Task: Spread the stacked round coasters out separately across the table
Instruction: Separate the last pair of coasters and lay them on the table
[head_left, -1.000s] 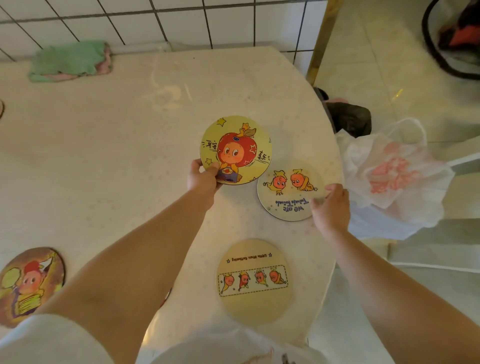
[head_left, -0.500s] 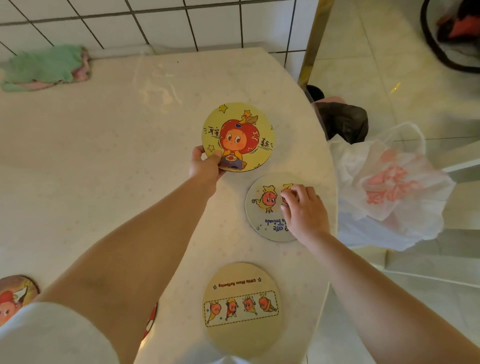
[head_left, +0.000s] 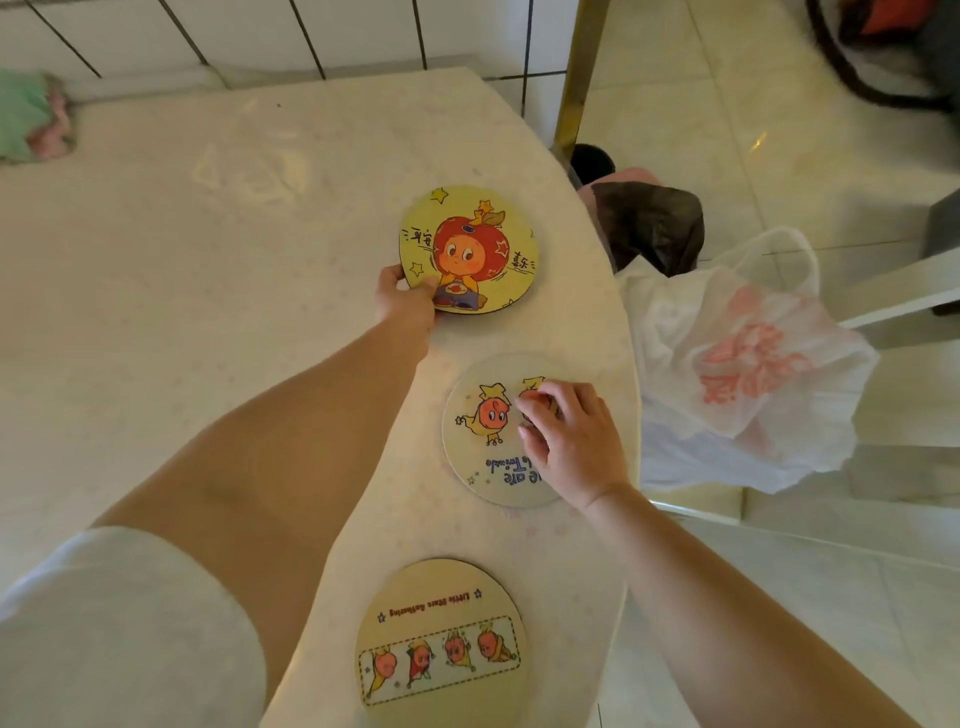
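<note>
Three round coasters lie apart along the right side of the pale table (head_left: 182, 291). My left hand (head_left: 405, 304) pinches the near-left edge of a yellow coaster (head_left: 470, 247) printed with a red-haired cartoon figure; whether it is flat on the table or lifted, I cannot tell. My right hand (head_left: 569, 439) rests fingers-down on a white coaster (head_left: 483, 431) showing two orange figures and blue writing, covering its right half. A third beige coaster (head_left: 441, 642) with a row of small figures lies nearest me, untouched.
A green and pink cloth (head_left: 31, 122) lies at the table's far left. The table's curved right edge runs just past the coasters. Beyond it, a white plastic bag (head_left: 743, 364) and a dark bag (head_left: 649, 223) sit above the tiled floor.
My right hand moved from the white coaster's right edge onto its top. My left hand carried the yellow coaster a little farther away. The view shifted, so the coaster at the far left left the frame.
</note>
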